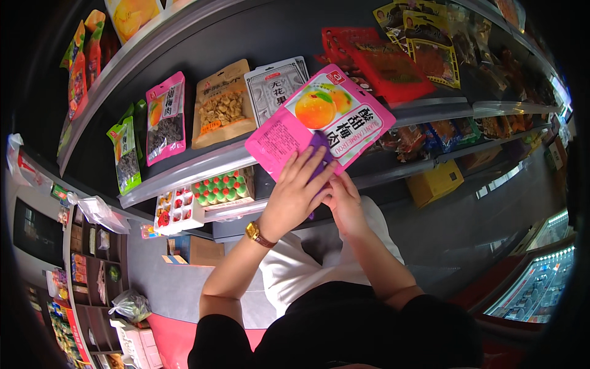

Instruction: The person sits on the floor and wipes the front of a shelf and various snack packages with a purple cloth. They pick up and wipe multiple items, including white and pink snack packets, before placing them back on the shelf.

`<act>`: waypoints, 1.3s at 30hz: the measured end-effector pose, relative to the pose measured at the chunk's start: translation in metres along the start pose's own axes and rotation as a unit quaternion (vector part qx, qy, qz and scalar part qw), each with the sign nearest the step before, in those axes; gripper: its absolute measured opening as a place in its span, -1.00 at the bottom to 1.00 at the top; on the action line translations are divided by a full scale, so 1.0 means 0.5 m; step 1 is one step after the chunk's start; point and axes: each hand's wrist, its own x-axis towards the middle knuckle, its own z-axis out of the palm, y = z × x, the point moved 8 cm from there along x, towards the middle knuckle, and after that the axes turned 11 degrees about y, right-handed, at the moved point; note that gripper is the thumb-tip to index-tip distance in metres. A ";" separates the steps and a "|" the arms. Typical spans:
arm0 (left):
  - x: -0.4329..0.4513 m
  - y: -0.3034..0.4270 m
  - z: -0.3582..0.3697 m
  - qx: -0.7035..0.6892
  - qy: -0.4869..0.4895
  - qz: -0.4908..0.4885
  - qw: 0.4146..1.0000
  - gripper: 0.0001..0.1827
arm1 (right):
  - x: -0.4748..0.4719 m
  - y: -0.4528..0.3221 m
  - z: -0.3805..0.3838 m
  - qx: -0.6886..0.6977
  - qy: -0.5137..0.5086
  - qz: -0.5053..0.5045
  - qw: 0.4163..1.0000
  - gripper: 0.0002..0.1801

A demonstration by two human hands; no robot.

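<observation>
A pink pouch of dried plum (322, 120) is held tilted over the front edge of the shelf. My left hand (297, 193) presses a purple cloth (318, 157) flat against the pouch's face. Below the pouch's lower edge, my right hand (343, 200) grips it with thumb and fingers, close to my left fingertips. Behind the pouch stand white fig pouches (272, 85), partly covered by it. Further left on the shelf are a brown kraft pouch (223, 104), another pink pouch (166, 117) and a green pouch (125, 159).
Red packets (387, 69) and yellow-black packets (431, 50) lie on the shelf at right. The metal shelf edge (193, 170) runs before me. Under it are a tray of green-capped items (223, 188) and a yellow box (433, 184). A cardboard box (205, 250) is on the floor.
</observation>
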 end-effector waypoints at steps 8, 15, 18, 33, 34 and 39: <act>0.024 -0.190 -0.051 0.018 0.151 -0.177 0.972 -0.53 | -0.008 -0.038 -0.005 -0.044 0.001 0.004 0.999 -0.60; -0.066 -0.023 0.014 0.017 0.125 -0.138 0.982 -0.45 | 0.003 -0.030 -0.033 -0.070 0.018 0.008 0.997 -0.60; -0.061 0.035 0.047 -0.013 0.007 -0.036 0.999 -0.39 | 0.008 -0.027 -0.042 -0.056 0.005 0.000 0.998 -0.61; 0.061 0.028 0.077 -0.009 -0.005 0.007 1.000 -0.50 | 0.020 -0.001 -0.042 -0.059 -0.004 0.041 0.997 -0.58; 0.071 0.036 0.080 -0.035 -0.024 0.003 0.999 -0.49 | 0.022 0.004 -0.049 -0.046 -0.012 0.035 0.998 -0.58; 0.173 -0.074 0.062 0.009 0.104 -0.036 0.994 -0.56 | 0.011 -0.025 -0.036 -0.083 -0.006 0.039 0.996 -0.61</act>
